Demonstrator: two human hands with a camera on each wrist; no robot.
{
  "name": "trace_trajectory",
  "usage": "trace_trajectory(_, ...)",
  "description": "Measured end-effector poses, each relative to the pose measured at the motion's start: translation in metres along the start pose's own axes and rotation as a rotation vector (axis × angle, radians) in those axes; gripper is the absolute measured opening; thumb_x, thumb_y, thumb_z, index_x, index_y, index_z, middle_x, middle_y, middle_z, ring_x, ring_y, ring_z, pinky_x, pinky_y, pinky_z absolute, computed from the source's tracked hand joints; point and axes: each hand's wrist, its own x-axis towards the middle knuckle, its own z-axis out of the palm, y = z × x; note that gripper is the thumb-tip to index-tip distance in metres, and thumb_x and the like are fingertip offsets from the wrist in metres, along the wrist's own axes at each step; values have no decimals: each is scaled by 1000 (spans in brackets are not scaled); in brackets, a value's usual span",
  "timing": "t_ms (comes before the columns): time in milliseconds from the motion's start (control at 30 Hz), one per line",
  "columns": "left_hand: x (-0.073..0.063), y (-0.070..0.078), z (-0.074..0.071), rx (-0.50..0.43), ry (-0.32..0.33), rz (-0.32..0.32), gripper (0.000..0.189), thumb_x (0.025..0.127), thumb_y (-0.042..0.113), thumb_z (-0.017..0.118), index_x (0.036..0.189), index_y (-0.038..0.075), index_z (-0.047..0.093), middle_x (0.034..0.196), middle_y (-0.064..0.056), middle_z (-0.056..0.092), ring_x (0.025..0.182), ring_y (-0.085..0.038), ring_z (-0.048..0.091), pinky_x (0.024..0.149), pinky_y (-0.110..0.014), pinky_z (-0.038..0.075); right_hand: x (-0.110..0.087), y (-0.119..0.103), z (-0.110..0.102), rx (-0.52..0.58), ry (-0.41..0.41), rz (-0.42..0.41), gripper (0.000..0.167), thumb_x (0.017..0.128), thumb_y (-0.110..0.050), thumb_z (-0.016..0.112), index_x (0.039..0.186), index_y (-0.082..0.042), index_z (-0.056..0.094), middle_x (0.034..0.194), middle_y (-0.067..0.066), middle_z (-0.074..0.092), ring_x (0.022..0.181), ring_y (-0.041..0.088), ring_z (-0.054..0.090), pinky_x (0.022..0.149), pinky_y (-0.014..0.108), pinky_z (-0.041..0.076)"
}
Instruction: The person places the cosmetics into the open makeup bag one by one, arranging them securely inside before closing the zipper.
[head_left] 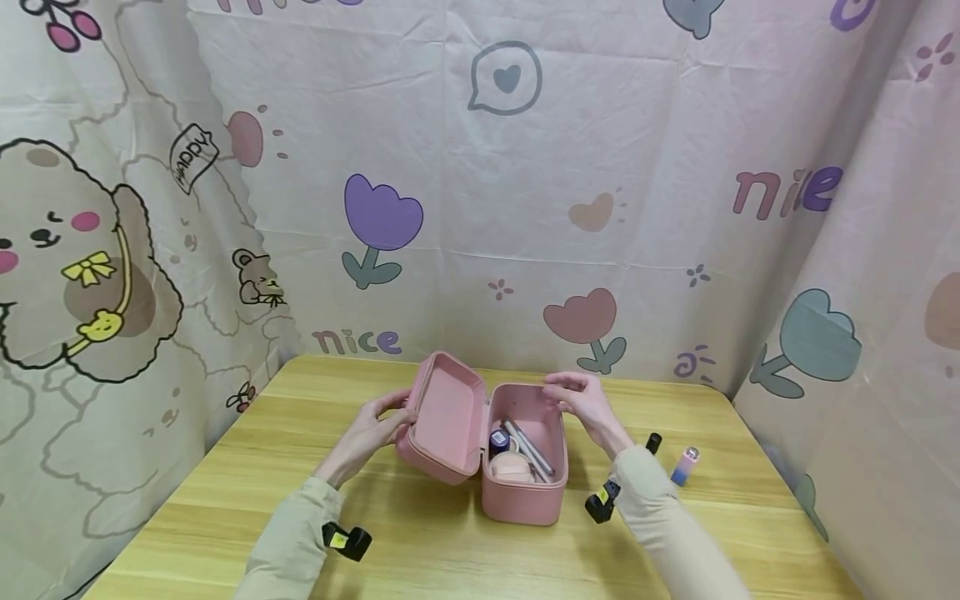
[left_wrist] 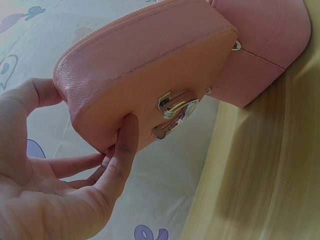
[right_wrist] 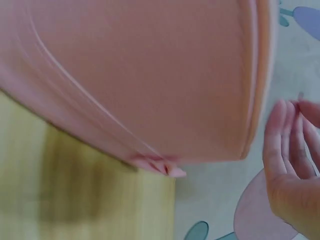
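A pink cosmetic case (head_left: 522, 504) stands on the table with its lid (head_left: 450, 417) swung out to the left. My left hand (head_left: 386, 421) grips the lid's outer left edge, thumb on one side and fingers on the other. In the left wrist view, a carry handle with gold buckles (left_wrist: 180, 112) shows on the lid's top. Inside the case lie silver pens (head_left: 528, 448), a small dark-capped bottle (head_left: 498, 442) and a round pale-pink item (head_left: 512, 467). At the case's far right rim, my right hand (head_left: 588, 404) hovers with loosely bent fingers, fingertips close beside the zipper edge.
Right of the case, a pink-and-blue tube (head_left: 685, 467) and a black cylindrical item (head_left: 654, 443) are on the wooden table (head_left: 225, 508); the latter is partly behind my right forearm. A printed curtain (head_left: 480, 208) hangs behind the table and along both sides.
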Motion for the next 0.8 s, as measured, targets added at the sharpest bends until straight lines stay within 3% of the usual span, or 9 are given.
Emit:
trace_trajectory(233, -1, 0, 0, 3, 4, 1, 62, 100, 17, 57, 152, -6, 33, 143, -27, 43, 110, -14, 62, 88, -20, 56, -21, 15, 5, 124, 276, -157, 36, 92, 3, 66, 124, 18, 58, 81, -12, 73, 73, 7, 66, 73, 24, 61)
trace_trajectory(467, -1, 0, 0, 12, 7, 1, 62, 100, 17, 57, 152, -6, 34, 143, -27, 43, 112, -16, 61, 88, -20, 56, -43, 33, 5, 28, 584, -301, 30, 91, 3, 66, 119, 12, 64, 88, -18, 67, 81, -3, 63, 76, 10, 54)
trace_trajectory(633, -1, 0, 0, 14, 5, 2, 62, 100, 18, 57, 152, -6, 34, 144, -27, 42, 114, -18, 61, 90, -21, 56, -52, 46, 5, -27, 783, -412, 34, 89, 5, 67, 122, 10, 64, 103, -9, 61, 94, 1, 55, 81, 9, 47)
trace_trajectory(700, -1, 0, 0, 13, 5, 2, 62, 100, 18, 57, 152, -6, 33, 144, -26, 42, 115, -18, 60, 91, -21, 56, -55, 50, 5, -49, 844, -426, 37, 88, 4, 68, 124, 7, 64, 109, 0, 60, 100, 5, 52, 87, 14, 45)
trace_trajectory(800, -1, 0, 0, 12, 5, 2, 62, 100, 18, 57, 153, -5, 33, 144, -26, 42, 115, -18, 61, 91, -21, 56, -58, 52, 2, -85, 913, -412, 40, 87, 3, 69, 126, 3, 62, 117, 8, 57, 105, 1, 47, 96, 21, 40)
